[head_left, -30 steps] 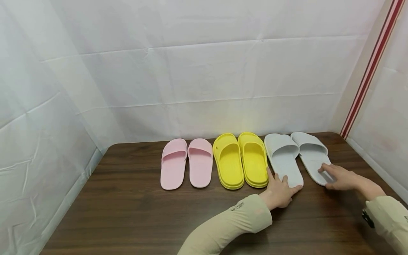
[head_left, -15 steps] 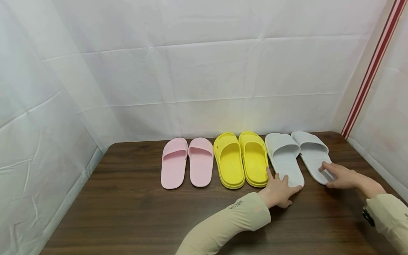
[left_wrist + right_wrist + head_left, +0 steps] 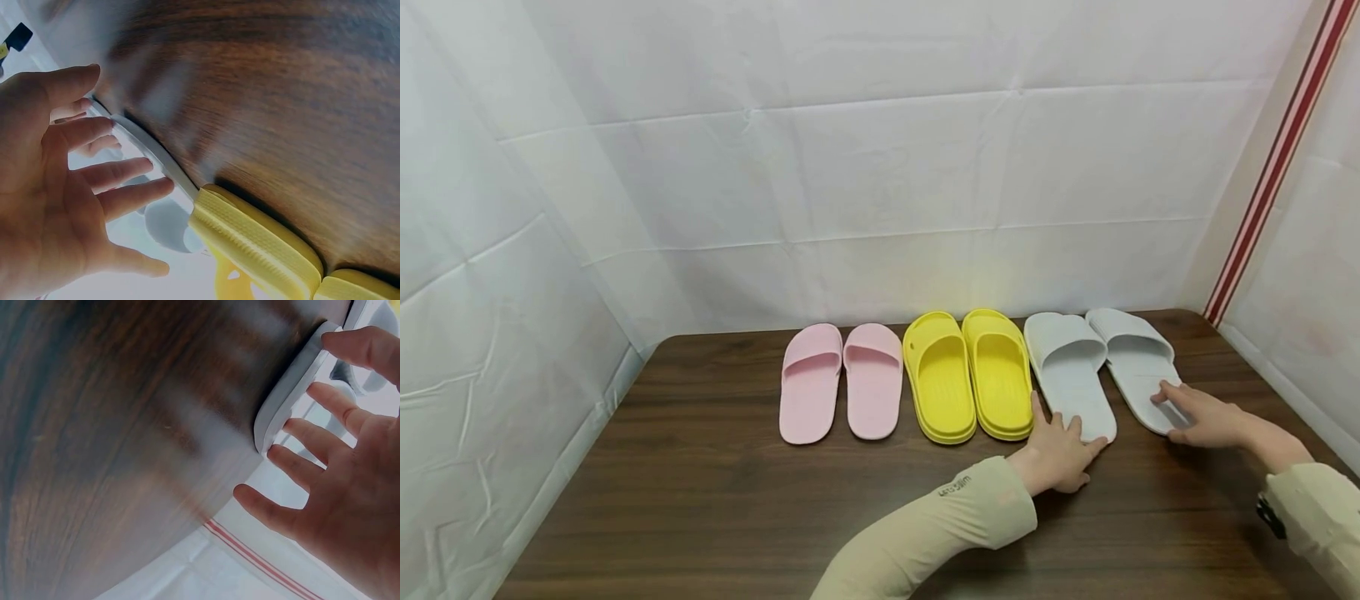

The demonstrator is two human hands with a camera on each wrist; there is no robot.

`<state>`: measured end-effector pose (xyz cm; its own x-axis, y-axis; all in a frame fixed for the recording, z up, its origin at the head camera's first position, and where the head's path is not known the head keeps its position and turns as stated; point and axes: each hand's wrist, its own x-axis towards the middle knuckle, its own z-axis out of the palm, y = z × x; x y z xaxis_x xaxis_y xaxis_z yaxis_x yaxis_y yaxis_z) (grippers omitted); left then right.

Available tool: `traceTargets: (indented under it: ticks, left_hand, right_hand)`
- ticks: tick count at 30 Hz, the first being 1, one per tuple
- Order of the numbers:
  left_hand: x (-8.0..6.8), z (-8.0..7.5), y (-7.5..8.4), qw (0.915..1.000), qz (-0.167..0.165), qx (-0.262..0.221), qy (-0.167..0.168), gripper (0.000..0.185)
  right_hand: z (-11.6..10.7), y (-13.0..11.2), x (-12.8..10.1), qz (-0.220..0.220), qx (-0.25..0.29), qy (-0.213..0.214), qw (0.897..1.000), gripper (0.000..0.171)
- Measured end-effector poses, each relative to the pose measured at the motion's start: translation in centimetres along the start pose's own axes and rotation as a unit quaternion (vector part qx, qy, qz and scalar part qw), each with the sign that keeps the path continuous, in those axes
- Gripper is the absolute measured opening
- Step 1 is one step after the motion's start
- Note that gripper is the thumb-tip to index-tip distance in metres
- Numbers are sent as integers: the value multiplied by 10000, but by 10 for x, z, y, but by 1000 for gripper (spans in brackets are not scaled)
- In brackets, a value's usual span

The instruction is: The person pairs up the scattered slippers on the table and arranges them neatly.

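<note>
My left hand (image 3: pixel 1058 457) spreads its fingers over the heel of the left light-grey slipper (image 3: pixel 1071 385). One of its fingers reaches up close to the heel of the right yellow slipper (image 3: pixel 1000 379). At the heel of the right light-grey slipper (image 3: pixel 1138 367) is my right hand (image 3: pixel 1210 419), fingers apart and slightly bent. In the right wrist view the right hand's fingertips (image 3: pixel 275 450) lie along the slipper's heel edge (image 3: pixel 294 387). The left wrist view shows the left palm (image 3: pixel 56 206) with nothing in it. Both grey slippers lie flat, toes pointing away.
A left yellow slipper (image 3: pixel 938 379) and two pink slippers (image 3: pixel 809 387) continue the row leftward along the far edge of the dark wooden table (image 3: pixel 715 500). White cloth (image 3: pixel 880 167) hangs behind, with a red-striped band (image 3: pixel 1273 167) at the right corner.
The left hand shifts very slightly at the grey slipper's heel. The right hand and all slippers stay in place.
</note>
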<state>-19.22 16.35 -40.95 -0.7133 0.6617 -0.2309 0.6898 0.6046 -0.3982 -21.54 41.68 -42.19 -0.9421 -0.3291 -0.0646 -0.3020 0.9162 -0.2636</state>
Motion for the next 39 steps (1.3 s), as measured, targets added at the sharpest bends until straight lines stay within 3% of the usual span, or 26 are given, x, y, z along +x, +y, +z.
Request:
traceTargets:
  ticks: [7,12,23,29,39]
  left_hand:
    - [-1,0,1,10000,-53,18,-20,53]
    - [-1,0,2,9999,-94,78,-29,53]
    - [-12,1,-8,9996,44,-290,32,56]
    - [-22,3,-16,9992,75,-335,208,55]
    - [-21,4,-11,9998,16,-187,-37,55]
  right_hand:
    - [2,2,1,154,-12,-45,9999,64]
    - [2,0,2,144,-34,-51,9999,54]
    - [5,-10,1,-40,-353,98,9993,43]
    - [5,-25,-1,227,-494,37,9985,50]
    - [5,-39,-2,731,-474,-361,9955,62]
